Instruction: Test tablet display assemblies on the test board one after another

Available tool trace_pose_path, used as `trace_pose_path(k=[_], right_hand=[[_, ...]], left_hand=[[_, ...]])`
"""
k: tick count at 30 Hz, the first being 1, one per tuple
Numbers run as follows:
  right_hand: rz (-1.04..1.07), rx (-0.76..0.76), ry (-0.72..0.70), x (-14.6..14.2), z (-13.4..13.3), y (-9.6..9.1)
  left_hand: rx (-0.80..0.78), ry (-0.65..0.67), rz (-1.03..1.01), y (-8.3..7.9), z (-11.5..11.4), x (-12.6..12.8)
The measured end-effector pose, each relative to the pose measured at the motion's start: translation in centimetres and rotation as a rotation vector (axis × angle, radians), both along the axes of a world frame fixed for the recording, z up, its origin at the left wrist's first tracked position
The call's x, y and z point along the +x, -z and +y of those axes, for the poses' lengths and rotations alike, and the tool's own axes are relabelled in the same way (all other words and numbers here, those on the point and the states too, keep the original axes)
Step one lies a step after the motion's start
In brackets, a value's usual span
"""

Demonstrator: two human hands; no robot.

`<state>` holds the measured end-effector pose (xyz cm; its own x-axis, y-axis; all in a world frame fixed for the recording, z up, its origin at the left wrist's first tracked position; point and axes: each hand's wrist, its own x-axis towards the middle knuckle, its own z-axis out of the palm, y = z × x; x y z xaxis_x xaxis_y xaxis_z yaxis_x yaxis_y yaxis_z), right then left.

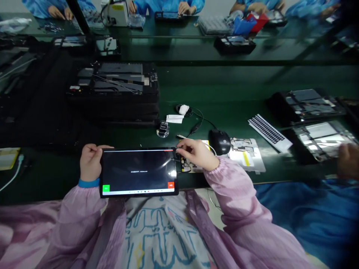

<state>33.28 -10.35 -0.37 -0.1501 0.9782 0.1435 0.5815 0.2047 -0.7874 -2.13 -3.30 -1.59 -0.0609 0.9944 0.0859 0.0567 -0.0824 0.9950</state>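
Tablet (138,172) at near edge of green bench (224,86), screen lit. Left hand (91,162) grips tablet's left edge. Right hand (196,154) pinches white cable's plug (178,148) at tablet's top-right corner. Black mouse (219,142) just right of tablet.

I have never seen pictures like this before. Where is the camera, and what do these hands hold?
This picture comes from a camera worn on a person's head, looking down at their own hands in pink sleeves. The left hand grips the edge of a lit tablet. The right hand is at its upper right corner, beside a small circuit board. On the green workbench lie a black computer mouse and a stack of dark device panels. Across the bench sits a co-worker in blue sleeves.
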Motion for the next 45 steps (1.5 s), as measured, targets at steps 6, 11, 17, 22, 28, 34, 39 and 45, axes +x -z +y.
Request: trace_pose_path(k=[6, 11, 17, 22, 28, 34, 39, 45], right_hand=[[0.034, -0.031, -0.123, 0.6, -1.5, 0.1], [-0.074, 0.163, -0.119, 0.3, -2.5, 1.1], [-0.042, 0.174, -0.061, 0.8, -4.3, 1.7], [0.0, 0.168, -0.063, 0.5, -5.4, 2.7], [0.086, 0.24, 0.049, -0.6, -6.0, 4.2], [0.141, 0.29, 0.057, -0.7, -6.3, 5.1], [0.137, 0.373, 0.041, -0.9, -6.2, 5.0], [0.015, 0.347, 0.061, -1.3, -6.6, 4.8]], left_hand=[[0.004, -0.023, 0.016, -0.3, 0.0, 0.3], [0.002, -0.016, 0.009, -0.1, 0.1, 0.2], [0.013, -0.034, 0.01, -0.2, 0.3, 0.3], [0.005, -0.05, 0.022, -0.4, 0.4, 0.8], [0.026, -0.073, 0.02, -0.5, 0.3, 1.2], [0.044, -0.066, 0.077, -0.2, 0.8, 1.1], [0.044, -0.071, 0.076, -0.3, 0.8, 1.2], [0.041, -0.07, 0.072, -0.1, 0.9, 1.0]])
